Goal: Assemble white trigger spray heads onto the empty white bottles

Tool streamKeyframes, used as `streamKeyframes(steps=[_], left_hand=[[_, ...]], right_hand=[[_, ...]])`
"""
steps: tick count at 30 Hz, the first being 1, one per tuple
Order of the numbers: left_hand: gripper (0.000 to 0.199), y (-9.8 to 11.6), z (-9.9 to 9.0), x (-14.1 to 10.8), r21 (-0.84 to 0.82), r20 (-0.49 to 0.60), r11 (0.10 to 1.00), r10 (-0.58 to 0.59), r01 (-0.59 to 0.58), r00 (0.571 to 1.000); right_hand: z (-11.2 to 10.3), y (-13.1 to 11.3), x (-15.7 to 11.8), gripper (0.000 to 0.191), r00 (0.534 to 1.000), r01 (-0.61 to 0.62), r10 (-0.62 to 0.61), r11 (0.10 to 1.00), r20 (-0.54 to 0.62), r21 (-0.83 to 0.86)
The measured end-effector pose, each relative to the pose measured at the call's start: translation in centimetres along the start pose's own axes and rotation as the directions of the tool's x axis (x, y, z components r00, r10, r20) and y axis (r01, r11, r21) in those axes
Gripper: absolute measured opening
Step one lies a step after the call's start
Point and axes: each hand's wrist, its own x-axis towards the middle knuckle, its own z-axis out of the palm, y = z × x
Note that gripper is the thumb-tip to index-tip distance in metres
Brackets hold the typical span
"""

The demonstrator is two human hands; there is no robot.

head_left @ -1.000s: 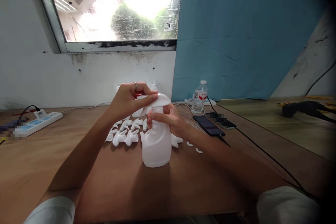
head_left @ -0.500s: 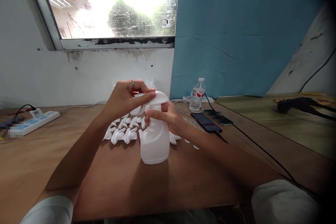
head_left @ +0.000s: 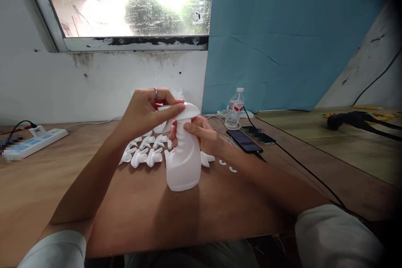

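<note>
White bottle [head_left: 184,171]: upright, near the middle of the table [head_left: 135,217]; whether its base bears fully on the wood is hard to tell
Spray head [head_left: 191,111]: atop the bottle, rounded end to the right
Left hand [head_left: 141,111]: thumb and fingers pinch the spray head's left part
Right hand [head_left: 209,136]: fingers curl around the neck, thumb against its near side
Handling: probably light, smooth, slightly squeezable; best held at the neck
White pieces [head_left: 153,157]: left of the bottle

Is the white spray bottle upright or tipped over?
Upright: the spray bottle has its base down and its spray head on top, between both hands.
</note>
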Motion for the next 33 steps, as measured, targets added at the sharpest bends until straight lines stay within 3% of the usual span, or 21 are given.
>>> streamKeyframes(steps=[5, 8, 12, 16, 18, 21, 26, 30, 33], left_hand=[[0.02, -0.1, 0.0, 0.1, 0.014, 0.02, 1.0, -0.014, 0.013, 1.0], [0.02, -0.3, 0.0, 0.1, 0.0, 0.011, 1.0, -0.006, 0.006, 1.0], [0.02, -0.6, -0.1, 0.1, -0.03, 0.036, 0.999, -0.03, 0.032, 0.999], [0.02, -0.4, -0.4, -0.1, -0.058, 0.069, 0.995, -0.081, 0.085, 0.994], [0.019, -0.3, -0.5, 0.0, -0.059, 0.065, 0.995, -0.081, 0.085, 0.995], [0.019, -0.2, -0.6, 0.2, -0.064, 0.071, 0.994, -0.085, 0.089, 0.994], [0.036, -1.7, -0.2, -0.5, -0.163, 0.132, 0.976, -0.125, 0.146, 0.983], [0.048, -4.0, 0.7, -3.8, -0.237, 0.135, 0.951, -0.171, 0.2, 0.976], [0.06, -4.8, 1.5, -7.3, -0.206, 0.325, 0.92, -0.257, 0.334, 0.91]], right_hand=[[0.4, 0.5, 0.0, 0.026, 0.995, 0.035, -0.042, 0.997, -0.095, -0.074], [0.5, 0.1, 0.2, 0.023, 0.994, -0.007, -0.004, 0.995, -0.111, -0.102], [-0.7, -0.9, 0.5, 0.023, 0.975, -0.221, 0.221, 0.975, 0.027, -0.023], [-1.7, -1.2, 0.9, 0.031, 0.895, -0.396, 0.387, 0.918, 0.22, -0.005], [-1.7, -1.0, 0.9, 0.025, 0.902, -0.358, 0.358, 0.933, 0.239, -0.047], [-1.0, -0.8, 0.8, 0.017, 0.953, -0.233, 0.247, 0.968, 0.175, -0.093], [-0.4, -0.7, 0.4, 0.024, 0.956, -0.27, 0.275, 0.961, 0.101, -0.064], [-0.4, -1.0, 0.3, 0.024, 0.975, -0.222, 0.222, 0.975, 0.006, 0.013], [-0.2, -1.5, 0.3, 0.038, 0.984, -0.169, 0.172, 0.983, -0.044, 0.071]])
